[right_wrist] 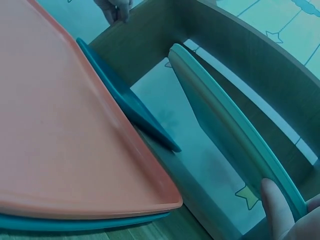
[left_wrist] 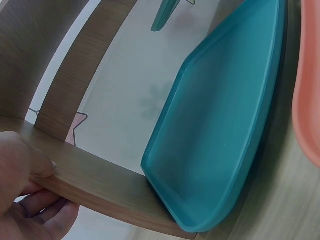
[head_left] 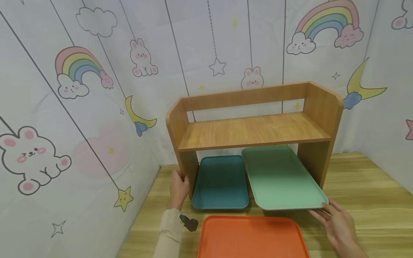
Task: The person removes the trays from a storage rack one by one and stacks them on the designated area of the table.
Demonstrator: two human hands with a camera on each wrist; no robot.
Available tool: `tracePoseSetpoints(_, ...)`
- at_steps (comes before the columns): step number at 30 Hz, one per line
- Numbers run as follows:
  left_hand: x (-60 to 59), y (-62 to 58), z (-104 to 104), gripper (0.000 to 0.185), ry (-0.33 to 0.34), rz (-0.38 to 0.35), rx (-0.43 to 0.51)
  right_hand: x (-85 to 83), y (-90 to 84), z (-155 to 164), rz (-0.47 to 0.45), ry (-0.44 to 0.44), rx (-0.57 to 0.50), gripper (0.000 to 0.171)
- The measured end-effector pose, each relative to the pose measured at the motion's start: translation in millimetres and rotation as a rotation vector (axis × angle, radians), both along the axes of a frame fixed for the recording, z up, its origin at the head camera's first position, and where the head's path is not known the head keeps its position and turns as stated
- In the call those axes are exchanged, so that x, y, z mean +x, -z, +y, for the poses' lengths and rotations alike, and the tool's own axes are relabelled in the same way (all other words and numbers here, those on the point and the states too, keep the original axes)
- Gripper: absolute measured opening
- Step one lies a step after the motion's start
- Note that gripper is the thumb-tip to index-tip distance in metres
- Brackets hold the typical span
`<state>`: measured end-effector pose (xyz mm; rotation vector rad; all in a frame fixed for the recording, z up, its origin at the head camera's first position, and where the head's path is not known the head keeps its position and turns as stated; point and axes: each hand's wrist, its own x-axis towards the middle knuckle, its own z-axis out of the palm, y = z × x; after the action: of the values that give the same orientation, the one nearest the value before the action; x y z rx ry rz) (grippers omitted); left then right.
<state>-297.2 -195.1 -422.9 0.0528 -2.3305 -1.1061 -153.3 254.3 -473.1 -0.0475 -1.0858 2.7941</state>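
A wooden shelf point(head_left: 251, 130) stands on the table against the wall. My left hand point(head_left: 178, 186) grips the front edge of its left side panel point(left_wrist: 100, 185), thumb on one face and fingers point(left_wrist: 45, 210) on the other. Under the shelf on the left a dark teal tray point(head_left: 220, 182) lies flat. To its right a mint green tray point(head_left: 280, 177) reaches under the shelf with its near end raised. My right hand point(head_left: 335, 220) pinches its near right corner, thumb point(right_wrist: 280, 210) on the rim. An orange tray point(head_left: 251, 238) lies in front of both.
Papered walls with rainbows and rabbits close in the table at the back and on both sides. The shelf's upper board point(head_left: 255, 129) carries nothing. Bare wooden tabletop point(head_left: 364, 186) shows to the right of the shelf.
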Motion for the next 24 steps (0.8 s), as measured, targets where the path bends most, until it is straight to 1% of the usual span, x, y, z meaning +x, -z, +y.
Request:
tracePoseSetpoints(8,0.2,0.8,-0.3,0.012,0.0,0.02,-0.005,1.1,-1.1,-1.4,0.026,-0.015,0.024,0.031)
tracePoseSetpoints(11,0.3,0.8,-0.1,0.012,-0.003,0.025,-0.008,2.3,-1.1,-1.1,0.022,-0.019,0.045,0.033)
tracePoseSetpoints(19,0.6,1.2,-0.1,0.012,-0.005,0.019,-0.008,3.9,-0.3,1.0,-0.034,-0.014,0.099,0.034)
tracePoseSetpoints(24,0.7,1.0,0.1,0.012,-0.003,0.016,-0.011,4.7,1.5,1.3,-0.014,0.005,0.125,0.034)
